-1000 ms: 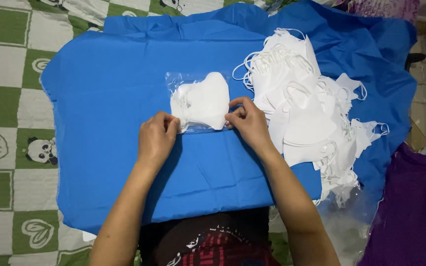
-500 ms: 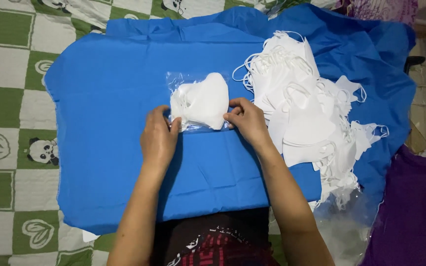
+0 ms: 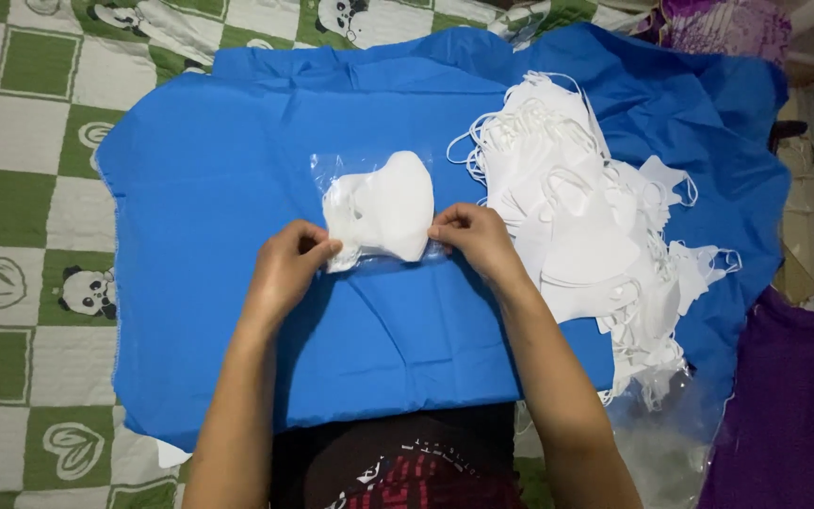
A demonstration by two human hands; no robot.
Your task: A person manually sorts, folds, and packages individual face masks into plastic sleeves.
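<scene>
Head view. The left hand and right hand each pinch a near corner of a clear plastic sleeve holding white face masks, which lies flat on the blue cloth. The sleeve is thin, glossy and slippery; the masks are soft, folded and curved. Likely risks: the film could slip from the fingertips, or the stack could bunch at the opening. A loose pile of masks with tangling ear loops lies just right.

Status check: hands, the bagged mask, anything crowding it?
Left hand and right hand pinch the near edge of the clear bag, one at each end. White mask inside, flat on blue cloth. Loose mask pile just right, apart.
</scene>
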